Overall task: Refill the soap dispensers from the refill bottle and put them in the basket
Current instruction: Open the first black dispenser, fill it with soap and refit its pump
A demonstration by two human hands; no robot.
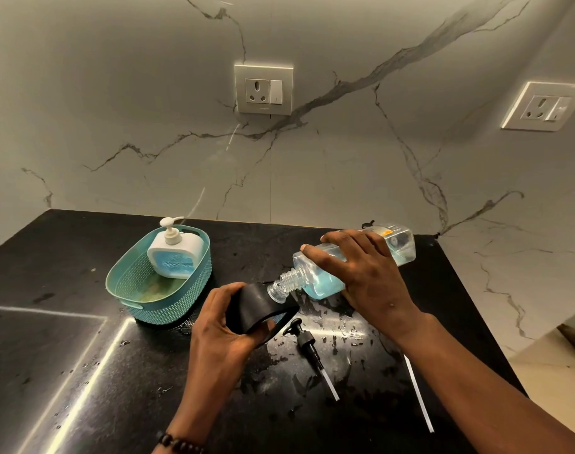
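Black stone countertop (66, 339), wet in patches, carried a teal basket (168, 309) in which a white soap dispenser (176, 253) with blue soap stood, leaning against the far wall. The left hand (220, 326) curled its fingers round a black dispenser (258, 309), tilted with its mouth up toward the right, while the right hand (364, 273) gripped the clear refill bottle (315, 273) tipped down, its threaded neck at that mouth. Just beside lay a black pump (307, 345) with its tube, and a second white tube (418, 393) lay farther right.
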